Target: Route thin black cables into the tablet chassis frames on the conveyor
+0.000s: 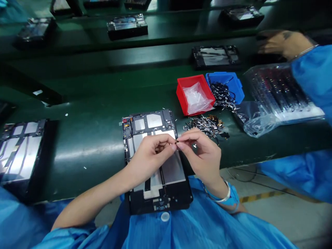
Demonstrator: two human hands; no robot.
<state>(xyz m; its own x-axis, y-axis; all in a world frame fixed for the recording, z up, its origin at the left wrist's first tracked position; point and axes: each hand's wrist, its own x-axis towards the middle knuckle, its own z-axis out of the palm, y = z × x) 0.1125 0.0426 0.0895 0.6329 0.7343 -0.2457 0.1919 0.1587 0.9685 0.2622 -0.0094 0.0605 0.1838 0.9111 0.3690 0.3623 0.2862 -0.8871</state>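
Observation:
My left hand (158,150) and my right hand (201,150) meet fingertip to fingertip, pinching a tiny dark part (176,141) between them. What kind of part it is cannot be made out. Beneath my hands lies an opened tablet (173,169) with silvery battery plates, black flex strips and a small board at its near end. It sits on a black block at the table's front edge, and my left hand covers part of its middle. Just beyond my right hand is a loose heap of small metal and black parts (206,125).
A red bin (181,98) holds clear plastic bags; a blue bin (240,91) beside it overflows with black cables. Plastic-wrapped trays (282,100) lie at right, near a co-worker's blurred hand (287,45). Another opened tablet (23,148) is at left. More devices (127,26) stand along the back.

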